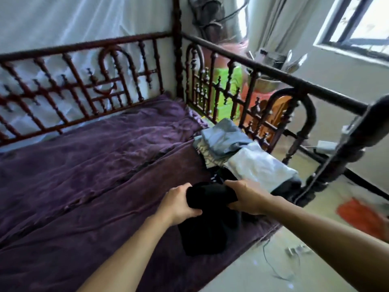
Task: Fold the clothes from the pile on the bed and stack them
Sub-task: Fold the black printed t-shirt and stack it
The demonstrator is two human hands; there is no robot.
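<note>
Head view: the left hand (182, 204) and right hand (246, 197) each grip one end of a black cloth garment (210, 228). Its held edge runs side to side between them, and the rest trails toward the person onto the purple quilted bed cover (94, 165). The pile of grey-blue and white clothes (242, 152) lies just beyond, nearer the right hand. It is possibly already folded, though blur hides this.

We log two bare arms, uncovered along all that shows. On the left hand (181, 204), bare, we see the back and the thumb. On the right hand (246, 197), bare, thumb and wrist. The left forearm (130, 249) and right forearm (326, 224) look slim and smooth, widening toward the picture's edge.
</note>
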